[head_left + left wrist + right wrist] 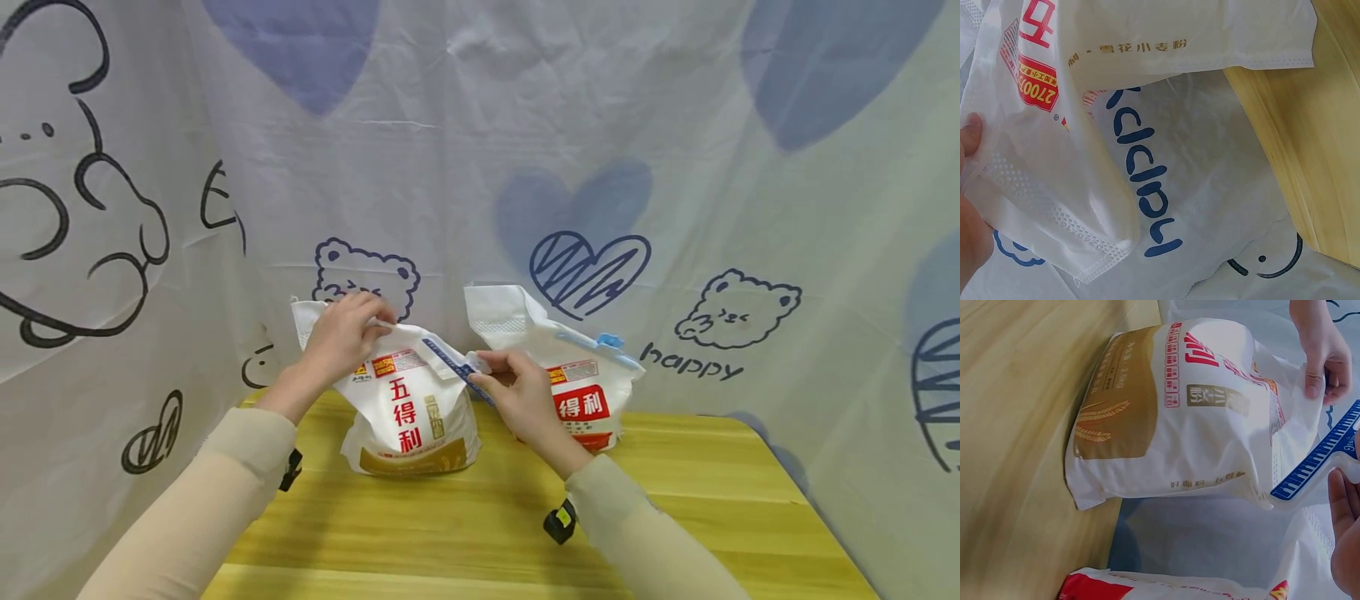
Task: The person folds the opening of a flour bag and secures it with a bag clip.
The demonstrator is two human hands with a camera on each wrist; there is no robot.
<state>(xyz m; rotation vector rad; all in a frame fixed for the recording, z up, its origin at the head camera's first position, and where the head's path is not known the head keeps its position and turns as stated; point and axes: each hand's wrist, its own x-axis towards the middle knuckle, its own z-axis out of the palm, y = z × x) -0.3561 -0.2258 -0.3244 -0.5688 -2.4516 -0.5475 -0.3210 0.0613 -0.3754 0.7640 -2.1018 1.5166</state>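
A white flour bag (416, 400) with red characters and a gold lower band stands on the table. My left hand (345, 332) pinches its top edge on the left; in the right wrist view the thumb of that left hand (1325, 369) lies against the folded white top. With my right hand (527, 398) I hold a blue-and-white sealing clip (1319, 459) printed with piano keys. The clip (450, 360) slants across the bag's upper right corner, its handle end at my right fingers. In the left wrist view, the bag's loose top (1041, 194) hangs beside my left thumb.
Behind and to the right stands a second flour bag (581, 408) with red print, its top crossed by a light blue clip (600, 347). Both bags are on a wooden table (675, 500). A patterned cloth (450, 167) hangs close behind and at the sides.
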